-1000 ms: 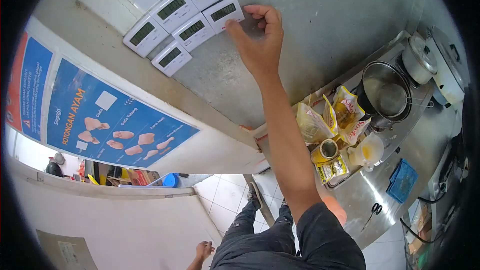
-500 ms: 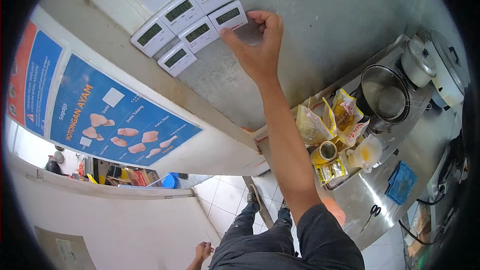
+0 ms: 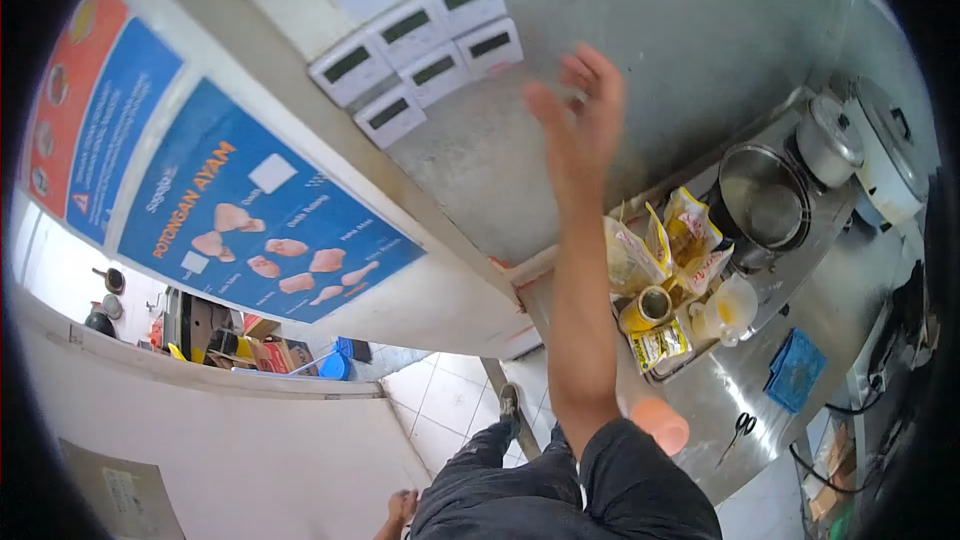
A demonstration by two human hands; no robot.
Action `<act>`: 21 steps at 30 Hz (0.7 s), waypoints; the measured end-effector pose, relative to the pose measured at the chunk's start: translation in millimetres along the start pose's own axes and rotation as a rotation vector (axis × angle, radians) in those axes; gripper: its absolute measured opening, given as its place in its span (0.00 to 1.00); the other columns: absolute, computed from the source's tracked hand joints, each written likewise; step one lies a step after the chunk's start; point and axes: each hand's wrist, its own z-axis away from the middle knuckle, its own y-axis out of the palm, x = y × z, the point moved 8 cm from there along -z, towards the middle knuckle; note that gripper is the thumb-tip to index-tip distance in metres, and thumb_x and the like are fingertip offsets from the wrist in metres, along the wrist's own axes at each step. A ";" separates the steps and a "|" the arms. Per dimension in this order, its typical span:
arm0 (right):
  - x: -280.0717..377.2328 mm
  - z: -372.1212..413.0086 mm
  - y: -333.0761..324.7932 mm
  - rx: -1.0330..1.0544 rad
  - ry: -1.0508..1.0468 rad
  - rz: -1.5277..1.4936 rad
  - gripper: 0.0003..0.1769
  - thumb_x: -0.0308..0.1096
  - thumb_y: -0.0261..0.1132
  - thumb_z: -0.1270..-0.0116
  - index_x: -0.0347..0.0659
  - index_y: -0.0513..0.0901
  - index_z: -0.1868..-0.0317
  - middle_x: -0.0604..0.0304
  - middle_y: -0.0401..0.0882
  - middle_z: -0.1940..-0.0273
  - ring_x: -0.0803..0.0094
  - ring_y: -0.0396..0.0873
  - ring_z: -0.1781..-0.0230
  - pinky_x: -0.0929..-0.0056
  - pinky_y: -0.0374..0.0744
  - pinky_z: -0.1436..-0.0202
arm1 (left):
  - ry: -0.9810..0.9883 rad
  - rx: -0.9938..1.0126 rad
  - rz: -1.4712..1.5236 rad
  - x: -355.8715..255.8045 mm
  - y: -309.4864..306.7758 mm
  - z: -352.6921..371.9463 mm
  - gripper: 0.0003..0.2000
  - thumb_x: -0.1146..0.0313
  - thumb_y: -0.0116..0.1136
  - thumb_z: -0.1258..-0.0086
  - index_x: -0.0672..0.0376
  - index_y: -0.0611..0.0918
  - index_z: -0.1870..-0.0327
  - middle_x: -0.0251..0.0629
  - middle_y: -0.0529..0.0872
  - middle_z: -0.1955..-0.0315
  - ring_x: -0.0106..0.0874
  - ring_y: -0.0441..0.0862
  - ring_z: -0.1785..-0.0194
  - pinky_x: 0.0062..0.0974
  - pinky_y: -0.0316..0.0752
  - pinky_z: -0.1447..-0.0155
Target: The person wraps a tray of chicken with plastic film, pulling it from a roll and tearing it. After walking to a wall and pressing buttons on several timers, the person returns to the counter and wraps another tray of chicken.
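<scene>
My right hand [image 3: 583,115] is raised in front of the grey metal wall, blurred, its thumb and fingers apart and holding nothing. To its left, not touched by it, is the nearest white digital timer [image 3: 491,47]. Several more white timers [image 3: 434,76] with dark displays are mounted beside that one in a cluster. My left hand [image 3: 402,506] hangs low beside my body at the bottom of the view. Its fingers look loosely curled, with nothing visible in them.
On the steel counter [image 3: 700,410] right of my arm stand opened yellow-and-white pouches [image 3: 690,230], a plastic measuring jug [image 3: 728,310], a dark pot [image 3: 762,202], a blue cloth [image 3: 797,370], scissors [image 3: 742,427] and an orange cup [image 3: 660,425]. A blue poster [image 3: 250,210] covers the left wall.
My right hand has come off the timer, moving right and slightly down, and its fingers have spread. The camera view has shifted, so the timers and poster appear farther right.
</scene>
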 end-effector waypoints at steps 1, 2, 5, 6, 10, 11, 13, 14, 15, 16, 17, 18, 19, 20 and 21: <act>12.4 10.6 -7.0 -0.057 0.130 -0.242 0.34 0.44 0.74 0.43 0.42 0.71 0.41 0.61 0.72 0.51 0.70 0.70 0.52 0.68 0.69 0.48 | 0.019 0.022 -0.079 24.8 13.0 0.7 0.21 0.52 0.52 0.29 0.66 0.85 0.63 0.51 0.89 0.69 0.44 0.87 0.64 0.38 0.81 0.57; 24.2 27.1 -13.1 -0.104 0.262 -0.480 0.33 0.50 0.72 0.42 0.43 0.72 0.41 0.63 0.73 0.52 0.72 0.68 0.52 0.69 0.69 0.50 | 0.040 0.045 -0.153 41.2 21.2 -4.4 0.19 0.55 0.53 0.29 0.63 0.85 0.67 0.47 0.89 0.70 0.40 0.88 0.65 0.36 0.83 0.58; 55.5 86.5 -18.4 0.192 0.165 -0.567 0.40 0.63 0.69 0.48 0.41 0.70 0.45 0.61 0.66 0.58 0.68 0.64 0.57 0.68 0.65 0.56 | -0.126 0.202 -0.102 82.6 35.7 -7.9 0.21 0.52 0.52 0.29 0.62 0.86 0.69 0.46 0.89 0.72 0.39 0.88 0.67 0.36 0.82 0.59; 70.9 117.8 -9.2 0.396 0.096 -0.632 0.42 0.62 0.70 0.48 0.40 0.70 0.43 0.59 0.69 0.52 0.65 0.66 0.52 0.66 0.67 0.54 | -0.182 0.253 -0.075 96.6 40.0 -12.7 0.21 0.51 0.52 0.29 0.61 0.86 0.70 0.45 0.88 0.73 0.39 0.87 0.67 0.36 0.82 0.59; 163.1 212.4 105.0 1.173 0.106 -0.648 0.22 0.45 0.70 0.38 0.32 0.81 0.55 0.51 0.82 0.68 0.60 0.81 0.64 0.67 0.76 0.60 | -0.343 0.433 0.086 133.8 67.1 -51.1 0.24 0.47 0.50 0.29 0.60 0.86 0.72 0.44 0.87 0.75 0.37 0.87 0.69 0.37 0.81 0.60; 170.7 249.3 142.2 1.438 0.138 -0.644 0.24 0.48 0.70 0.37 0.34 0.80 0.54 0.52 0.82 0.65 0.60 0.81 0.65 0.65 0.77 0.59 | -0.368 0.480 0.132 144.5 79.3 -70.7 0.25 0.46 0.50 0.29 0.59 0.86 0.73 0.44 0.87 0.76 0.36 0.87 0.69 0.37 0.81 0.61; 175.4 318.8 198.5 1.758 0.161 -0.637 0.26 0.50 0.70 0.36 0.35 0.79 0.52 0.52 0.81 0.62 0.60 0.81 0.65 0.63 0.77 0.57 | -0.373 0.560 0.234 161.8 102.6 -121.4 0.26 0.44 0.49 0.30 0.58 0.87 0.74 0.43 0.87 0.77 0.36 0.86 0.70 0.37 0.80 0.61; 160.8 363.9 223.2 1.928 0.153 -0.543 0.25 0.49 0.70 0.35 0.35 0.79 0.51 0.52 0.82 0.62 0.60 0.81 0.64 0.64 0.78 0.58 | -0.360 0.568 0.303 165.0 109.7 -154.7 0.27 0.43 0.49 0.30 0.58 0.87 0.75 0.43 0.86 0.78 0.35 0.86 0.70 0.37 0.80 0.62; 141.4 404.5 242.6 2.092 0.139 -0.443 0.24 0.48 0.69 0.34 0.35 0.78 0.49 0.51 0.82 0.63 0.60 0.82 0.64 0.66 0.78 0.58 | -0.255 0.280 0.289 137.2 54.3 -160.2 0.24 0.45 0.52 0.34 0.59 0.87 0.74 0.42 0.87 0.77 0.36 0.87 0.69 0.36 0.80 0.59; 122.2 436.2 267.0 2.154 0.143 -0.324 0.25 0.47 0.68 0.34 0.34 0.78 0.48 0.51 0.82 0.64 0.59 0.82 0.64 0.65 0.79 0.58 | -0.345 0.197 0.359 126.0 25.4 -177.1 0.23 0.46 0.53 0.37 0.59 0.87 0.73 0.43 0.88 0.75 0.37 0.87 0.66 0.36 0.79 0.52; 98.7 468.5 292.8 2.203 0.142 -0.206 0.26 0.47 0.68 0.34 0.34 0.77 0.47 0.50 0.83 0.66 0.58 0.82 0.64 0.64 0.79 0.59 | -0.270 0.094 0.375 131.0 21.4 -216.2 0.23 0.46 0.52 0.37 0.59 0.88 0.71 0.43 0.88 0.75 0.37 0.87 0.66 0.37 0.79 0.54; 60.0 501.7 311.5 2.182 0.203 -0.109 0.26 0.48 0.68 0.35 0.33 0.77 0.48 0.49 0.83 0.67 0.57 0.83 0.64 0.62 0.80 0.58 | -0.199 -0.007 0.380 134.4 9.4 -244.4 0.23 0.47 0.51 0.36 0.59 0.88 0.70 0.43 0.88 0.76 0.38 0.88 0.66 0.37 0.80 0.55; 13.6 534.9 326.4 2.157 0.263 -0.013 0.27 0.48 0.68 0.35 0.33 0.78 0.48 0.48 0.83 0.67 0.55 0.83 0.64 0.61 0.80 0.58 | -0.183 -0.035 0.446 110.8 -42.6 -238.8 0.23 0.47 0.51 0.36 0.60 0.89 0.69 0.43 0.88 0.76 0.40 0.87 0.66 0.39 0.79 0.52; -36.5 562.6 339.1 2.096 0.232 0.182 0.27 0.49 0.68 0.36 0.33 0.78 0.49 0.47 0.84 0.66 0.54 0.84 0.62 0.60 0.80 0.56 | -0.153 -0.138 0.446 124.9 -39.7 -273.3 0.25 0.46 0.50 0.35 0.62 0.88 0.65 0.49 0.89 0.70 0.44 0.87 0.60 0.42 0.78 0.48; -89.9 588.6 341.4 2.030 0.212 0.369 0.27 0.50 0.68 0.37 0.33 0.79 0.50 0.46 0.85 0.65 0.53 0.85 0.61 0.59 0.80 0.55 | -0.127 -0.228 0.445 120.2 -65.7 -280.3 0.26 0.46 0.52 0.36 0.65 0.87 0.62 0.56 0.86 0.55 0.54 0.83 0.49 0.45 0.76 0.42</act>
